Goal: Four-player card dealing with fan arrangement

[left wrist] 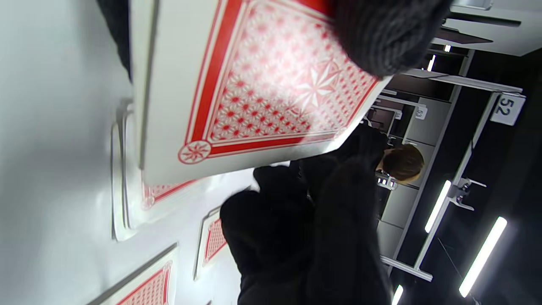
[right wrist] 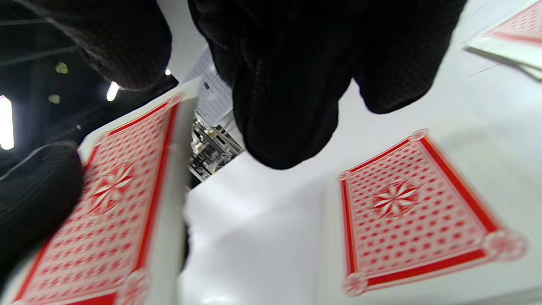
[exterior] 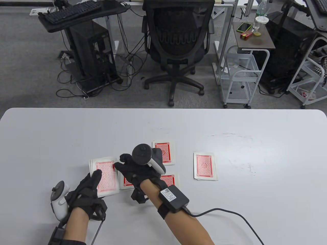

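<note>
Deck (left wrist: 271, 84) edge in wrist views

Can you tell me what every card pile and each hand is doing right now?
deck: face down, held in the left hand.
left hand: grips the deck, thumb on top.
right hand: fingertips at the deck's top card edge.
far pile: face down on the table, partly hidden by the right hand.
right pile: face down, alone, untouched.
near pile: face down, mostly hidden under the right wrist.
left pile: face down beside the deck, partly hidden.
</note>
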`<state>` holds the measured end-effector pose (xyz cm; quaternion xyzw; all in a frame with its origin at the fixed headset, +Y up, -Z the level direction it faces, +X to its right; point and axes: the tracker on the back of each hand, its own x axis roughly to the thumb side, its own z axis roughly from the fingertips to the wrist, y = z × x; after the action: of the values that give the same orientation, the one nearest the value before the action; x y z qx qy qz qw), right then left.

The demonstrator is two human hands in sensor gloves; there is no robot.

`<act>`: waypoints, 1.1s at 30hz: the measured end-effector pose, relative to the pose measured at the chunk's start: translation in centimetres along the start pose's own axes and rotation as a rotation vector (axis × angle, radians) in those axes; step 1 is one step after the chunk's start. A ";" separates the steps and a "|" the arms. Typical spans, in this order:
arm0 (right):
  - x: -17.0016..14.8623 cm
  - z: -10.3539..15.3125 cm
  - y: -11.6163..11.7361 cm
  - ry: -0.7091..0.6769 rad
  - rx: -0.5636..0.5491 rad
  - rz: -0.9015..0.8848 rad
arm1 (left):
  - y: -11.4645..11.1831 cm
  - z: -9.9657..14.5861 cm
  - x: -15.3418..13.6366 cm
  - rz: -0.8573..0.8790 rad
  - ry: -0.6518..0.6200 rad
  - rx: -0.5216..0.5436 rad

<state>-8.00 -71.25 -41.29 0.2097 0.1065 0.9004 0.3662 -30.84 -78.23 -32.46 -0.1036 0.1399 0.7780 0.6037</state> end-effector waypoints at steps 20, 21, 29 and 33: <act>-5.2 0.4 -6.2 0.109 -0.121 -0.257 | -1.1 0.6 -0.3 0.091 -0.046 -0.033; -5.6 0.1 -7.0 0.132 -0.138 -0.246 | -0.9 0.6 -0.3 0.089 -0.044 -0.027; -10.6 -4.2 -10.8 0.450 -0.196 0.197 | -0.4 -0.1 -0.3 0.081 -0.028 -0.017; -12.9 -5.5 -10.0 0.538 -0.194 0.363 | -0.3 -0.1 -0.2 0.064 -0.023 -0.008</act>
<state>3.96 -73.44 -53.46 -0.0558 0.0741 0.9798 0.1770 -30.49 -78.38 -32.50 -0.0924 0.1329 0.7987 0.5796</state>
